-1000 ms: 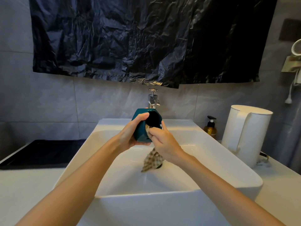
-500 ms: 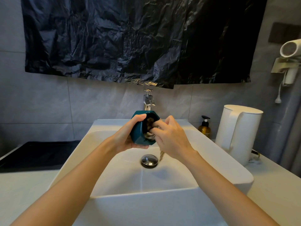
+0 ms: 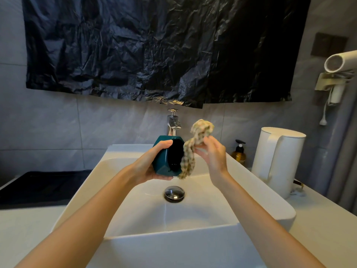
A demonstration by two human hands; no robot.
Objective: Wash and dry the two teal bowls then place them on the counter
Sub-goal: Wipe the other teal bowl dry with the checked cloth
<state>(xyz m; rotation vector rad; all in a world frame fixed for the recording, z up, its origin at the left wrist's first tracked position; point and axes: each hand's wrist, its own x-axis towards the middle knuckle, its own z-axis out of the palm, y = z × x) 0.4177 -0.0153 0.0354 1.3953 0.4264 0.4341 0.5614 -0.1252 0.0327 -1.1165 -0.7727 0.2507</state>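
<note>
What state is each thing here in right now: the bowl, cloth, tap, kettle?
Teal bowl: tipped on its side over the sink, in the grip of the left hand.
Cloth: crumpled, pinched by the right hand, hanging outside the bowl's mouth.
Faucet: no water running that I can see.
Kettle: upright, lid shut.
Soap bottle: upright.

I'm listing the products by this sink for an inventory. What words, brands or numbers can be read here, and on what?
No text here is legible.
Amber pump bottle: small pale print on its front, too small and blurred to read.
White kettle: no print visible.
Teal bowl and checked cloth: no print visible.
</note>
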